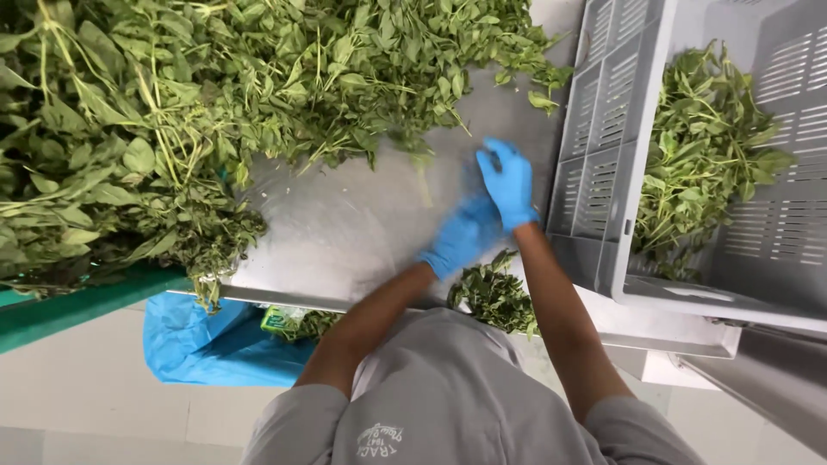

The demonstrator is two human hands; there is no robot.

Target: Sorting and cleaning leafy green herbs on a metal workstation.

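Both my hands wear blue gloves and meet over a steel table [345,232]. My left hand [461,241] is blurred, its fingers curled, close under my right hand. My right hand [508,182] is raised with fingers upright and bent at the tips; nothing shows in it. A big heap of leafy green stems [172,95] covers the table's far and left part. A small clump of greens [495,297] lies at the near edge, just below my hands.
A grey slotted plastic crate [603,129] stands at the right, tilted, with leafy greens [702,155] inside. A blue plastic bag [202,344] hangs below the table's near edge. A green ledge [77,306] runs at the left.
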